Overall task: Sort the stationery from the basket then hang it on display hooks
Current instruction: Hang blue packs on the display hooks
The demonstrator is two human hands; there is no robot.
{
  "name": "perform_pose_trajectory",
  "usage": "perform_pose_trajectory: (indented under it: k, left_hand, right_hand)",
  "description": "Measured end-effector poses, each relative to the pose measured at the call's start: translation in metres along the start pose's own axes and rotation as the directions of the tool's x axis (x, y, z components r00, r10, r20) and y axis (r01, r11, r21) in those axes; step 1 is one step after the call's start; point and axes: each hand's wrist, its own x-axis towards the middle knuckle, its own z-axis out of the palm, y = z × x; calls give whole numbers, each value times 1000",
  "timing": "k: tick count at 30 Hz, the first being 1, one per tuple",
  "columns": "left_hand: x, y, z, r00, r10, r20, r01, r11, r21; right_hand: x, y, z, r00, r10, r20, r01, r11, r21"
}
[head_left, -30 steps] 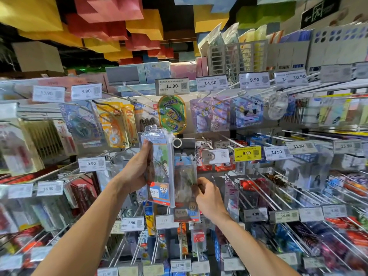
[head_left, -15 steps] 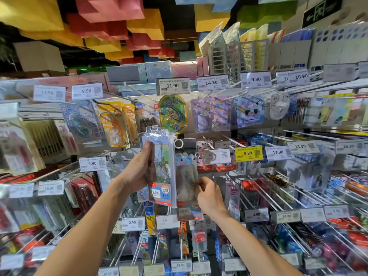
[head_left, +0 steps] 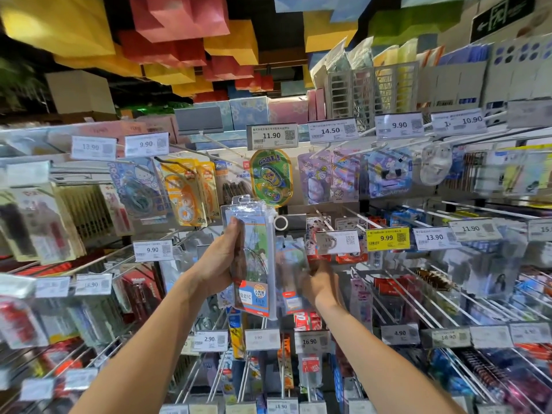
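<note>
Two packs are in play here and there's only the one head view to go on, so here's what it shows. The left hand (head_left: 219, 264) is clamped around a stack of clear ruler-set packs (head_left: 254, 258), thumb on the front, holding them upright in front of the rack at about the level of the 9.90 tag (head_left: 153, 250). The right hand (head_left: 321, 283) is just beside it, pinched on a second, smaller pack (head_left: 291, 273) that looks pretty smeared with motion blur. Compared with half a second back, that smaller pack has come up a little and the right hand has slid up and in with it, while the left-hand stack has barely shifted. My read is the person is working the hang-hole of the smaller pack onto a display hook (head_left: 301, 228) somewhere behind the ruler stack, near the blurry price tag (head_left: 337, 242) to the right. I honestly can't tell whether the hole is on the hook yet, since the top of the pack is hidden and blurred. The basket isn't in view at all. So one item is about to be hung, with the left-hand bundle still waiting its turn.
</note>
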Motion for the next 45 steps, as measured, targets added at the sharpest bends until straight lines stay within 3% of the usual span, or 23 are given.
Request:
perform_pose_trajectory:
  k: [3,4,6,9,11,17,20,23,26,29,33,38,40,43,45]
  left_hand:
    - [1,-2,1,1000,22,8,-23,999,35]
    - [1,-3,0,999,32,20,-33,999,41]
    - [1,-4,1,999,40,7,-41,998,49]
    - [0,-3,5,997,73,-19,-72,996,53]
    - [1,-2,6,995,85,-55,-81,993,84]
    - [-3,-2,12,986,153,-66,-147,985,85]
    - [-1,-5,13,973,213,-90,-203,973,108]
    - [-1,-6,17,975,205,-89,-195,974,112]
    - [2,-6,17,975,182,-131,-173,982,79]
    - [7,-9,10,977,166,-134,-158,985,70]
    - [7,-6,15,980,166,-115,-158,985,71]
    - [4,-3,17,981,138,-135,-128,989,78]
    - [5,-3,18,976,157,-153,-150,987,58]
    - [3,-3,22,974,153,-169,-155,988,2]
    - [6,-6,18,973,124,-195,-130,991,-18]
  right_hand:
    - [-29,-7,-3,985,-84,-148,124,950,287]
    - [-41,-13,-3,966,-187,-177,236,918,318]
    - [-65,-26,-4,872,-444,-205,486,836,257]
    - [-84,-44,-7,686,-668,-290,726,659,198]
    - [-85,-53,-4,647,-718,-255,762,612,210]
    - [-83,-56,0,623,-737,-262,775,626,81]
    - [-80,-51,-4,666,-700,-257,739,665,103]
    - [-79,-48,-11,741,-630,-234,669,724,168]
    - [-81,-39,-23,764,-621,-176,645,736,206]
    - [-77,-3,-28,784,-619,-52,612,756,232]
    - [-58,55,-28,883,-437,168,434,899,58]
    - [-39,65,-36,918,-258,303,249,966,67]
    - [-34,64,-39,935,-192,299,187,981,47]
    - [-27,61,-44,980,-73,183,65,997,47]
    - [-32,54,-45,982,-119,143,108,991,83]
